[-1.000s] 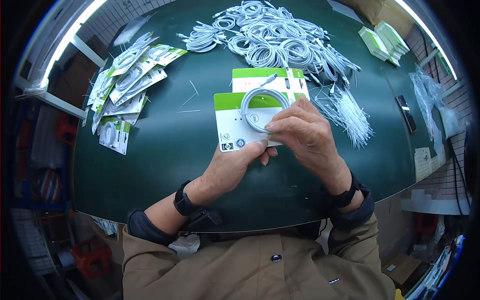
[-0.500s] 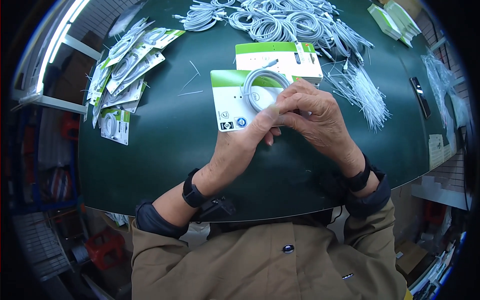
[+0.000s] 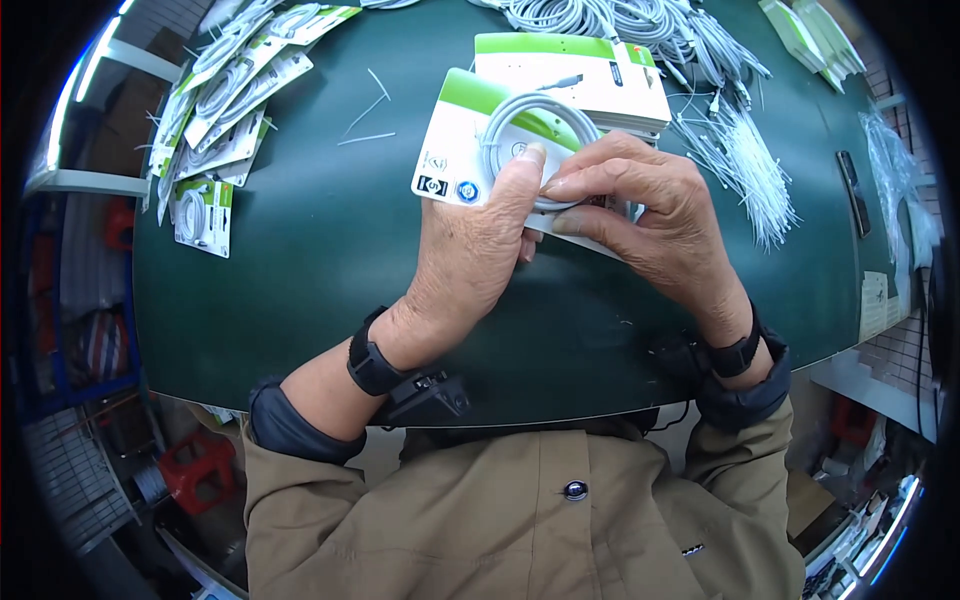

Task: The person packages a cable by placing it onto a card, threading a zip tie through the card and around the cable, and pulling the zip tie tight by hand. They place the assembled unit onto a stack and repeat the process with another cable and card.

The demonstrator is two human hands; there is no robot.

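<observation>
White cable coil (image 3: 490,140), one, on one card (image 3: 447,150); two hands (image 3: 463,235) holding.

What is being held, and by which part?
The left grip holds a card and cable coil by their lower parts; whether the right grip pinches them cannot be told.

Two hands (image 3: 465,245); two black wrist straps (image 3: 373,365); one coiled cable (image 3: 492,135) on one backing card (image 3: 452,140); one stack of cards (image 3: 622,95); three loose plastic ties (image 3: 366,138); one smartphone (image 3: 853,193). Heaped cable coils (image 3: 640,30), bundled ties (image 3: 745,180) and piled carded cables (image 3: 232,98) overlap too much to count.
</observation>
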